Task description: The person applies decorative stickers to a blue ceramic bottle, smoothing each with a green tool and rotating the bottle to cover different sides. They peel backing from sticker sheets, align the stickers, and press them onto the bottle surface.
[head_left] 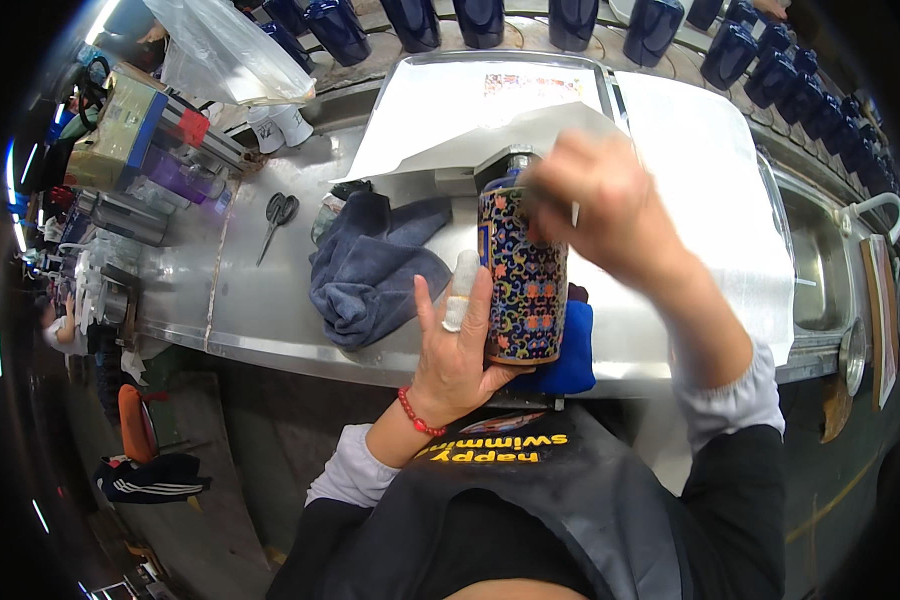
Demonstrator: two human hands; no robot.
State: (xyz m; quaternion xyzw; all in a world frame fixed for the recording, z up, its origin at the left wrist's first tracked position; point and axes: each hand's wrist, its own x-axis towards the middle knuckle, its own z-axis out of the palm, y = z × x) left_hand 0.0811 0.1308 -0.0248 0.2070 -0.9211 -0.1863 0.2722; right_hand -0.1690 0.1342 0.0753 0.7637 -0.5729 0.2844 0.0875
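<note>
A cylindrical bottle (523, 290) with a dense dark-blue, orange and white floral pattern lies in front of me, its neck end at a metal fitting (518, 158). My left hand (452, 350) cradles its lower left side, thumb at the base and fingers stretched along the wall. One finger wears a white wrap (460, 292), and a red bead bracelet (419, 412) circles the wrist. Over the bottle's upper right, my right hand (598, 200) is curled and smeared by motion. Something dark shows at its fingers, too blurred to name.
A grey-blue towel (375, 265) lies left of the bottle, with black scissors (277, 220) farther left. Beneath the bottle is a blue cloth (573, 350). A paper-lined tray (440, 110) holds a patterned sheet (533, 86). Several dark-blue vessels (650, 32) line the back; a sink (815, 250) is right.
</note>
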